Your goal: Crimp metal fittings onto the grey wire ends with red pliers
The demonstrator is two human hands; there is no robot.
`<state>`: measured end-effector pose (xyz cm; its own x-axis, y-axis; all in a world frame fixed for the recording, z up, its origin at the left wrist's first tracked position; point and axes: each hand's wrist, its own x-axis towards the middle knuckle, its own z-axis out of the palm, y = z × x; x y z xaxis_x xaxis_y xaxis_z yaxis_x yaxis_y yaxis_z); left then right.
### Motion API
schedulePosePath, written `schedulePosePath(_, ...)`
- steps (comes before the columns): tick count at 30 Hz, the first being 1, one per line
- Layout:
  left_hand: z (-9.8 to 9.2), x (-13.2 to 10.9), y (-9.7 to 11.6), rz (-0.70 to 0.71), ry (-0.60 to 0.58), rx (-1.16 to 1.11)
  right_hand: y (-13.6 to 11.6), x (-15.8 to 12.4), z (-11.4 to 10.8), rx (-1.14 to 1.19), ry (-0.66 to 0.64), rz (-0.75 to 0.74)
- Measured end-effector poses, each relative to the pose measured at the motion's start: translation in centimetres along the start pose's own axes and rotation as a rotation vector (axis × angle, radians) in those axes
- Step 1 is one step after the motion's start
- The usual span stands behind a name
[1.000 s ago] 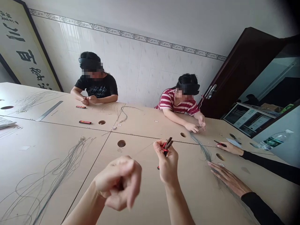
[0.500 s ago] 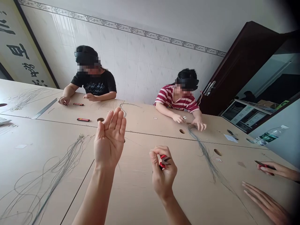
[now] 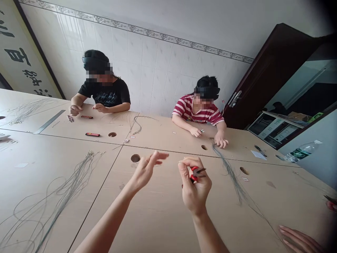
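Note:
My right hand [image 3: 195,186] is raised over the beige table [image 3: 158,218], fingers curled round small red-handled pliers [image 3: 196,173] whose jaws point right; thumb and forefinger are pinched together above them. My left hand [image 3: 147,168] hovers just to the left with its fingers stretched toward the right hand, holding nothing I can see. A round cable hole [image 3: 135,158] lies in the table just beyond the left hand.
A spread of thin grey wires [image 3: 60,193] lies at the left, another bundle of wires [image 3: 231,175] at the right. Two people sit across the table handling small parts. A co-worker's hand [image 3: 300,240] rests at the lower right. A water bottle [image 3: 302,153] lies far right.
My left hand dropped from an upright open palm and reached right toward the pliers. The right hand shifted slightly right. The co-worker's hands slid toward the frame's right edge.

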<state>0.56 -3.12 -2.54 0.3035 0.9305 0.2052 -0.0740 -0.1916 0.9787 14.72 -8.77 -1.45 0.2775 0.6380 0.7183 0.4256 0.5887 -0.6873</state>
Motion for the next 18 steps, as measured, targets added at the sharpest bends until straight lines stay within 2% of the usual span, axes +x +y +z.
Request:
schedulePosePath(2, 0.1, -1.0, -0.1, -0.066, -0.181, 0.077, 0.3, 0.8, -0.3, -0.020, 0.007, 0.040)
schedulePosePath(4, 0.2, -2.1, 0.1, -0.127, -0.359, 0.055, 0.7, 1.4, -0.5, -0.029, 0.013, 0.087)
schedulePosePath(9, 0.8, -4.3, 1.7, -0.265, -0.803, -0.263, 1.7, 1.6, 0.1, 0.058, 0.023, 0.267)
schedulePosePath(11, 1.4, -4.9, 2.2, -0.285, -0.907, -0.338, 2.0, 1.3, 0.9, 0.119, 0.017, 0.315)
schedulePosePath(15, 2.6, -6.0, 3.3, -0.264, -0.849, -0.403, 1.9, 0.1, 2.6, 0.198, 0.005, 0.406)
schedulePosePath(17, 2.8, -6.5, 4.2, -0.248, -0.724, -0.409, 1.5, -0.7, 3.2, 0.206, 0.008, 0.451)
schedulePosePath(18, 2.7, -6.5, 4.8, -0.226, -0.626, -0.394, 1.3, -1.1, 3.4, 0.210, 0.014, 0.467)
